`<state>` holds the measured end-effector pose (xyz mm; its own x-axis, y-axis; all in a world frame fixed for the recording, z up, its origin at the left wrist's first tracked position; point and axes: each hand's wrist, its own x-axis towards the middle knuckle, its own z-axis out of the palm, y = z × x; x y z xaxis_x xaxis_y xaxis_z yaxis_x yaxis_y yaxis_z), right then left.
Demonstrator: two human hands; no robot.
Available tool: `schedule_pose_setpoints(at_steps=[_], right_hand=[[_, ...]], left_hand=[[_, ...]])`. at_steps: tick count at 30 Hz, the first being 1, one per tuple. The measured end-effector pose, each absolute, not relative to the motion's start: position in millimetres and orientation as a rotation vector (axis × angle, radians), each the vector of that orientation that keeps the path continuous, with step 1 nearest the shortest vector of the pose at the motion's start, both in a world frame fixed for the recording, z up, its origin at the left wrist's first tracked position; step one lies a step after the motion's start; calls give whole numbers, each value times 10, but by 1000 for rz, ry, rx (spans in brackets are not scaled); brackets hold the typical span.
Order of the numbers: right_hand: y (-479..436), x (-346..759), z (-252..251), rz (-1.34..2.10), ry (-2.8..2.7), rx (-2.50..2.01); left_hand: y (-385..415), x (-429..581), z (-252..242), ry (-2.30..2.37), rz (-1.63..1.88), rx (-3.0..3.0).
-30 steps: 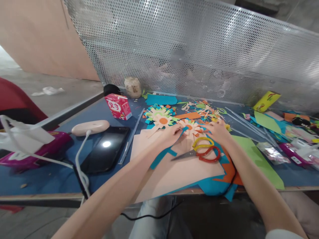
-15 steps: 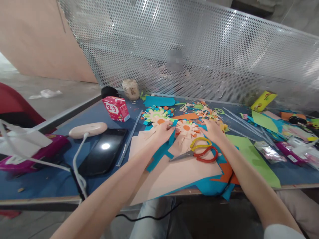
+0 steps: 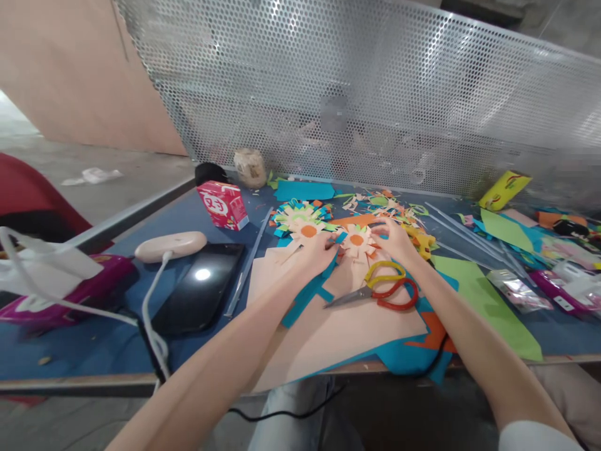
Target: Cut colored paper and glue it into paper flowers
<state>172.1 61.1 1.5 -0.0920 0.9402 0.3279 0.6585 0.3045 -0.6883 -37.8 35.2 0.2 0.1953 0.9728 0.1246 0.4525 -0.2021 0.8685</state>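
Note:
Both my hands meet at a small paper flower (image 3: 357, 242) with peach petals and an orange middle, lying on a peach paper sheet (image 3: 338, 326). My left hand (image 3: 319, 252) pinches the flower's left edge, its fingers closed, over a teal paper strip (image 3: 310, 291). My right hand (image 3: 393, 241) grips the flower's right side with curled fingers. Scissors (image 3: 380, 289) with one yellow and one red handle lie just in front of my right hand. A second, larger paper flower (image 3: 303, 220) lies behind my left hand.
A dark tablet (image 3: 200, 288), a pale lamp base (image 3: 171, 245) with a white cable, a red carton (image 3: 223, 204) and a purple object (image 3: 66, 291) stand at left. Green sheet (image 3: 488, 300), scraps, packets and a yellow glue gun (image 3: 420, 239) lie at right. A perforated metal screen (image 3: 375, 94) backs the table.
The view shifted slightly. My hands stay at the small flower; my right hand has moved in closer against its right side, and my left fingers shifted along its left edge.

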Motion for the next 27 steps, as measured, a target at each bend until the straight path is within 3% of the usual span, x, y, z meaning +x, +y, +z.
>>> schedule_pose_setpoints(at_steps=[7,14,27], right_hand=[[597,1607,83,679,-1456,-1128],[532,1499,66,997,-1253,-1193],[403,1417,98,1172,-1045,-1090]], left_hand=[[406,-380,-110,1274,976,1735],[309,-374,16,1294,952,1624],[415,-398,-105,1179,1014,1533]])
